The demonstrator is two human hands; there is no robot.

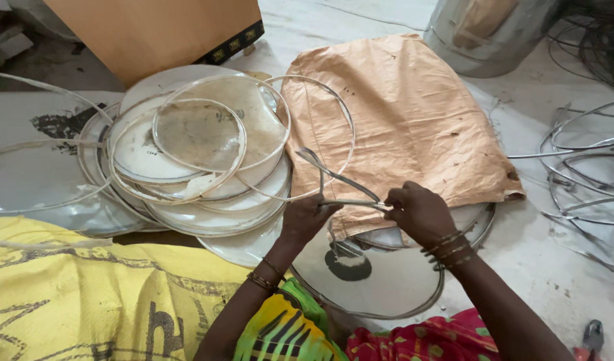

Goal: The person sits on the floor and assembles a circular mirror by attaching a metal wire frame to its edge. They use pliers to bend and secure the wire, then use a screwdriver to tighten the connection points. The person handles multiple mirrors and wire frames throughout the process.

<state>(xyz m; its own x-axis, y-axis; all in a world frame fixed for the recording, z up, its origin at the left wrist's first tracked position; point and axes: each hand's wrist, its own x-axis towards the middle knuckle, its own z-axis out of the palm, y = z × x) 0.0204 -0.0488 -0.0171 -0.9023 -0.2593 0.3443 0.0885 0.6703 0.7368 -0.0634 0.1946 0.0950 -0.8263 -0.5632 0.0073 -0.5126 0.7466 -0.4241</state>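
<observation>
My left hand (305, 217) and my right hand (418, 210) both grip a thin bent metal strip (337, 177), folded into a narrow loop between them. The strip rises from my hands toward the upper left. Below my hands lies a shiny round metal disc (380, 281) on the floor. Bangles sit on both wrists.
A pile of round metal discs and wire rings (200, 147) lies at the left. An orange woven sack (400, 113) covers the centre, a yellow sack (86, 287) the lower left. Loose metal hoops (581, 174) at right, a steel drum (487, 33) behind, pliers (591, 337) bottom right.
</observation>
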